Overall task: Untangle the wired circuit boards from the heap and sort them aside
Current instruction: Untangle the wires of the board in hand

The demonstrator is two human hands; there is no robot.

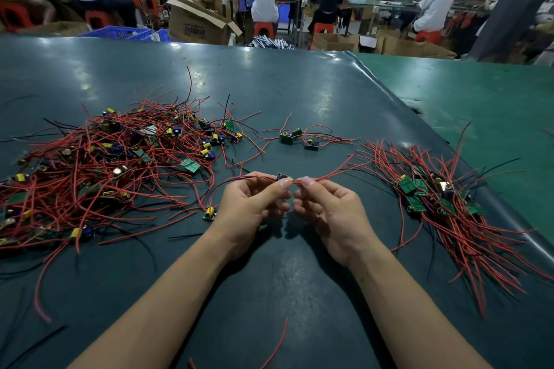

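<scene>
l hand [254, 204] & r hand [326, 207] each pinch wires of one board [284, 177] mid-table [299, 93]. sorted pile [443, 198] by right edge is small; big heap [105, 165] at left edge still tangled, so most work left.

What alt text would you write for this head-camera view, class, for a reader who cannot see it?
Two bare hands, left hand and right hand, pinch one small circuit board with red wires above a dark green table, between a tangled heap and a sorted bundle.

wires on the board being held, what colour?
Red wires on the held board; clearest in the head view.
</scene>
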